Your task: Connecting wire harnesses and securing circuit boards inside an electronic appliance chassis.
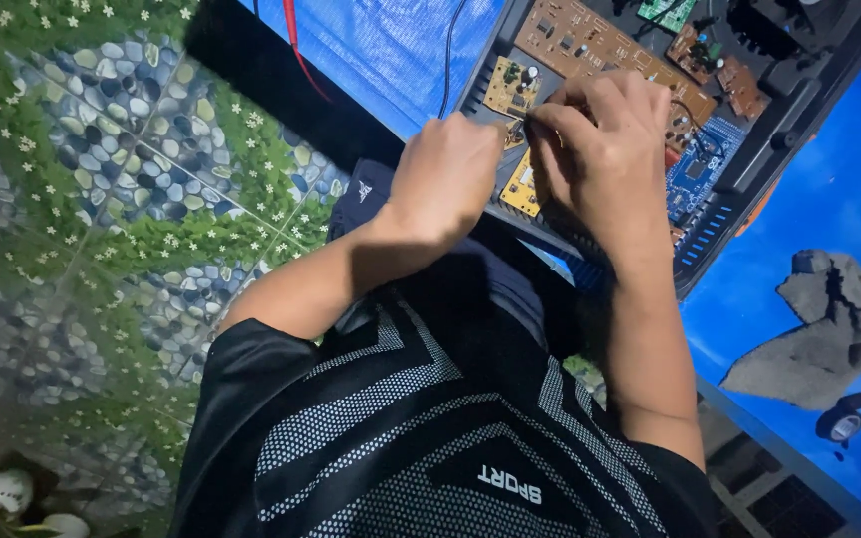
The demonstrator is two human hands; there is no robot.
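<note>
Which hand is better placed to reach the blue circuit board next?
Probably the right hand: it already lies over the open device, beside the blue circuit board. The left hand sits farther away, at the yellow board.

Open device case [749, 179] sits ahead, upper right; circuit boards [590, 40] inside it. Both hands over its near-left edge: left hand [445, 179] beside right hand [605, 149], touching. Tape roll [839, 426] lies far right, below case. Wires [450, 50] run behind left hand.

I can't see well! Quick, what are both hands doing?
Left hand: closed in a fist, contents hidden.
Right hand: fingers pinched at the circuit boards; grip unclear.
</note>
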